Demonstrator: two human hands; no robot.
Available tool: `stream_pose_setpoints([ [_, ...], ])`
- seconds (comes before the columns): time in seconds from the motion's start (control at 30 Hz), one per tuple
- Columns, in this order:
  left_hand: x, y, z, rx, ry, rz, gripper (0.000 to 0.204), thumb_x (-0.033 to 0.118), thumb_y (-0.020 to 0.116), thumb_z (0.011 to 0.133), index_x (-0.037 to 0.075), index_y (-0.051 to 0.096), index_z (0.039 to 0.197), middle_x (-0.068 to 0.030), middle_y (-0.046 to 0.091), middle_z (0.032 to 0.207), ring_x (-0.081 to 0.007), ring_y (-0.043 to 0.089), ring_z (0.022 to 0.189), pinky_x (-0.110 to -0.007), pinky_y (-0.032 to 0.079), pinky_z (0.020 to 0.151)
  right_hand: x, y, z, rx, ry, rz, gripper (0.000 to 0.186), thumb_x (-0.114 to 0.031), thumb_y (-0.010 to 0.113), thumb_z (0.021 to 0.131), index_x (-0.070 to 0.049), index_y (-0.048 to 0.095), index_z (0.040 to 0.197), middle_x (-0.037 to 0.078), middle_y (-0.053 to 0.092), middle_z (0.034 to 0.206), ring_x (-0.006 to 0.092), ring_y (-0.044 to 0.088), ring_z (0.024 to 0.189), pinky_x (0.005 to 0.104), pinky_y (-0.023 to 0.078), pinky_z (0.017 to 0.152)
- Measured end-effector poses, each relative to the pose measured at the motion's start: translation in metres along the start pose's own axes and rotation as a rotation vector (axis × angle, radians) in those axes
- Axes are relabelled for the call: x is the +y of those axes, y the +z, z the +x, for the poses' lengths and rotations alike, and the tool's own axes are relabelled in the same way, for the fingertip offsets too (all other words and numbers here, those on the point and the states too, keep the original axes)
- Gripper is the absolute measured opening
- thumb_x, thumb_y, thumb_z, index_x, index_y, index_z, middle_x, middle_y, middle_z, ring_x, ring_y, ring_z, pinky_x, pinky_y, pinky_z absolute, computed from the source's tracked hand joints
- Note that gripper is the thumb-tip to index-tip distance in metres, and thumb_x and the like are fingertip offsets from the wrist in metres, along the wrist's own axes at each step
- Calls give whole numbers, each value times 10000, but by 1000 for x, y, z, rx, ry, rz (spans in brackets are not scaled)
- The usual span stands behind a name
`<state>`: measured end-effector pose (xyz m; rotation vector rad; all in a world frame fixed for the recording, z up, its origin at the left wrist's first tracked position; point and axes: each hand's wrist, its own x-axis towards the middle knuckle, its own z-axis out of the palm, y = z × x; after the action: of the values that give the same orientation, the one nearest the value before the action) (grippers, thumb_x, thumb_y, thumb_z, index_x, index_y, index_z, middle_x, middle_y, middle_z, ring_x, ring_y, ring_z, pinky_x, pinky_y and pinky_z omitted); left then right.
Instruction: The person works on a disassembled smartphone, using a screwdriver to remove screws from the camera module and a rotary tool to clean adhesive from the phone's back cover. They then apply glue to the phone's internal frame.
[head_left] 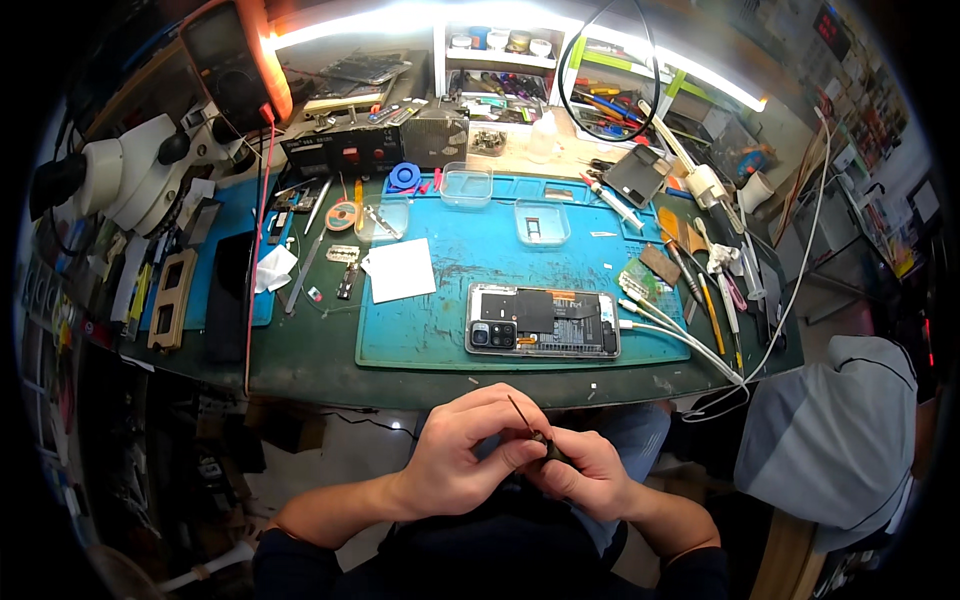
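Both hands meet in front of my body, just off the near edge of the bench. My left hand [455, 460] pinches a small dark piece [548, 447] from which a thin dark rod [518, 411] sticks up and to the left. Closed fingers of my right hand [597, 475] grip the same dark piece from the other side. Its kind cannot be made out, as the fingers cover most of it. Beyond the hands, a smartphone [570, 335] without its back cover lies on the blue work mat [400, 338], its battery and camera block showing.
White cables [690, 335] run from beside the phone to the right. A white sheet [402, 270] and clear plastic boxes [541, 224] lie on the mat. Tweezers and brushes crowd the right; a microscope [140, 165] stands left. A grey cloth [830, 440] hangs at right.
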<state>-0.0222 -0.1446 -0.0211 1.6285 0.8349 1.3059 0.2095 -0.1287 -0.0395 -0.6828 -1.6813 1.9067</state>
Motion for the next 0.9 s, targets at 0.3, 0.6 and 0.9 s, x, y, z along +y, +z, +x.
stream_pose_setpoints([
  [0.3, -3, 0, -7, -51, -247, -202, 213, 45, 784, 1018, -1, 749, 1223, -61, 712, 1101, -105, 680, 909, -265, 559, 763, -31, -10, -5, -32, 162, -59, 481, -150, 767, 1053, 7, 534, 1443, 58, 720, 1118, 118, 670, 1026, 318, 554, 900],
  [0.6, -9, -7, -20, 87, -342, -514, 338, -7, 781, 1007, 19, 731, 1340, -52, 720, 1179, -64, 699, 932, -262, 583, 777, -77, -21, 2, -38, 109, -436, 688, -163, 800, 1015, -56, 508, 1629, 175, 720, 1402, 254, 770, 1139, 340, 597, 954],
  [0.9, -27, -59, -3, 253, 129, 944, 603, 119, 872, 878, 28, 660, 1435, -70, 781, 1179, -259, 693, 1096, -399, 512, 926, -112, -46, 38, 72, -129, -1639, 713, 6, 706, 862, -110, 624, 1561, 94, 651, 998, 273, 685, 874, 396, 576, 728],
])
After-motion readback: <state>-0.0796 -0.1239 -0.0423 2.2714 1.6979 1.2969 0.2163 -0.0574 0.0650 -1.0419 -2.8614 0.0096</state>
